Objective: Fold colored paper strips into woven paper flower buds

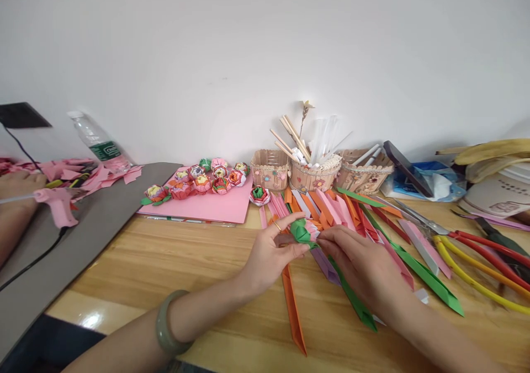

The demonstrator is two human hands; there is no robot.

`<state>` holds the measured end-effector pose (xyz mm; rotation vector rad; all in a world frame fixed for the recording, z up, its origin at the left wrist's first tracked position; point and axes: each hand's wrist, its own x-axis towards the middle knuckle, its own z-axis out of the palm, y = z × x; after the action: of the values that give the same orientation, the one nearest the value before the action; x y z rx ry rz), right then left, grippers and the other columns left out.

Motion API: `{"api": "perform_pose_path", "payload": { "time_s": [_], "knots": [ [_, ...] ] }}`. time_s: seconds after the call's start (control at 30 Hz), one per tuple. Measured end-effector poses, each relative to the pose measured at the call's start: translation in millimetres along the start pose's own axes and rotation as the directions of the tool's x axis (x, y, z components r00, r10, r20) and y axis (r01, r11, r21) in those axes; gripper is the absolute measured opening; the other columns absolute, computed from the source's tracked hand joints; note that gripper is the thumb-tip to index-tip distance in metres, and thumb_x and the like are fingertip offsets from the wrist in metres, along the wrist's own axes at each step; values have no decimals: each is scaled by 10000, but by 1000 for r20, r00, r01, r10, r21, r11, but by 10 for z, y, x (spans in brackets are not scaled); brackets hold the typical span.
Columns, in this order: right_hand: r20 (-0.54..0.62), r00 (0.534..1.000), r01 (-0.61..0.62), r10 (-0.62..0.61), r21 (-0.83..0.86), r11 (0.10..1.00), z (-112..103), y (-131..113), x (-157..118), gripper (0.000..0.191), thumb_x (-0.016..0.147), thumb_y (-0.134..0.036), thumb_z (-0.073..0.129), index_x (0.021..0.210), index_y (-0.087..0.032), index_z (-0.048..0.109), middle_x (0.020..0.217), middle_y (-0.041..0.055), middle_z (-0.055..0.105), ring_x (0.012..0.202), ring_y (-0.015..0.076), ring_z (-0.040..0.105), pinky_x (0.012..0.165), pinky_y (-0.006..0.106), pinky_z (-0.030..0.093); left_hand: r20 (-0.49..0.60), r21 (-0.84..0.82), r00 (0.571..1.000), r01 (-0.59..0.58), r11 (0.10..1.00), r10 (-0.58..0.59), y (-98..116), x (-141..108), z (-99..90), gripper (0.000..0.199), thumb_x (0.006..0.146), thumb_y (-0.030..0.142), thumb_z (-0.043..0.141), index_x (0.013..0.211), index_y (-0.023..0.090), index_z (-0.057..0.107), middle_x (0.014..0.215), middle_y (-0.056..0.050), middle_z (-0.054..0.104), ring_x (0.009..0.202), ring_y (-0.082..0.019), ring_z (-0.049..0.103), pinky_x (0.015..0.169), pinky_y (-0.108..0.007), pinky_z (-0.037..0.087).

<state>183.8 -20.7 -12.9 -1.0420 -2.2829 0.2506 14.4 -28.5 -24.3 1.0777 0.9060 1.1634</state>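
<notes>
**Paper flower (pixel 301 231) held between left grip (pixel 269 254) and right grip (pixel 368 260)**

From my remote seat I see the flower raised above the tabletop (pixel 165 273), between my two grips. Its outer petals are green, wrapping the left side; pale pink and white petals show on the right. My left grip has thumb and forefinger closed on the green side, and my right grip pinches the flower at its pale side.

Folded paper strips (pixel 426 273), in orange, green, pink, purple and red, crowd the wood under and around my right grip, so room there is tight. Left of my left grip, bare wood runs to a grey mat (pixel 124 224); the tabletop's near edge passes beneath my left forearm.

Beyond my left grip, a cluster of finished flowers (pixel 202 184) sits mostly on a pink sheet (pixel 219 210). Straight beyond both grips stand three decorated baskets (pixel 306 180), the middle one holding sticks.

Far to the left, a bottle (pixel 93 136) leans with a green label (pixel 105 150); I cannot read its white lettering fully. Nearer lies another person's hand (pixel 19 186), beside a pink glue gun (pixel 58 204). Far right of my right grip, a pale tub (pixel 488 193) carries blurred print.
</notes>
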Motion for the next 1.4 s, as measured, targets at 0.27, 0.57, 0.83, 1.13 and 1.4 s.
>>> {"api": "perform_pose_path", "payload": {
  "time_s": [0.27, 0.57, 0.83, 1.13, 1.4],
  "knots": [
    [-74, 996, 56, -58, -18, 998, -9, -29, 6, 161, 882, -203, 409, 832, -184, 560, 787, 62, 643, 681, 161, 611, 595, 276, 493, -14, 24, 1000, 24, 999, -24, 16, -16, 16, 527, 632, 165, 675, 1143, 191, 551, 984, -50, 660, 862, -167, 595, 697, -252, 490],
    [100, 975, -216, 199, 193, 957, -114, -76, 28, 129, 828, -223, 495, 725, -206, 572, 710, 18, 643, 643, 166, 589, 608, 287, 463, 4, 45, 1000, 6, 999, -6, 13, -20, 19, 512, 625, 189, 695, 1123, 198, 574, 932, -42, 653, 756, -141, 578, 676, -258, 476],
    [155, 949, -308, 274, 268, 913, -124, -101, 75, 144, 811, -227, 497, 685, -202, 560, 670, 14, 642, 631, 162, 585, 582, 267, 452, 39, 0, 999, 31, 1000, -31, 6, -20, 9, 593, 610, 221, 718, 1176, 199, 542, 940, -48, 659, 793, -157, 588, 698, -266, 473],
    [86, 970, -243, 229, 250, 937, -114, -80, 58, 133, 813, -209, 504, 695, -197, 564, 668, 12, 634, 624, 154, 586, 586, 271, 464, 60, -84, 997, 48, 995, -43, 0, -14, -4, 538, 675, 258, 676, 1192, 230, 532, 1030, -59, 629, 795, -136, 574, 622, -214, 492],
    [-301, 953, 38, -33, 13, 999, -62, -120, 6, 73, 799, -173, 546, 837, -204, 600, 753, 42, 660, 661, 157, 615, 598, 283, 500, -25, -220, 999, 39, 975, -45, 58, -32, 36, 453, 645, 217, 698, 1084, 237, 588, 1031, -39, 580, 802, -127, 551, 602, -204, 488]
  ]
}}
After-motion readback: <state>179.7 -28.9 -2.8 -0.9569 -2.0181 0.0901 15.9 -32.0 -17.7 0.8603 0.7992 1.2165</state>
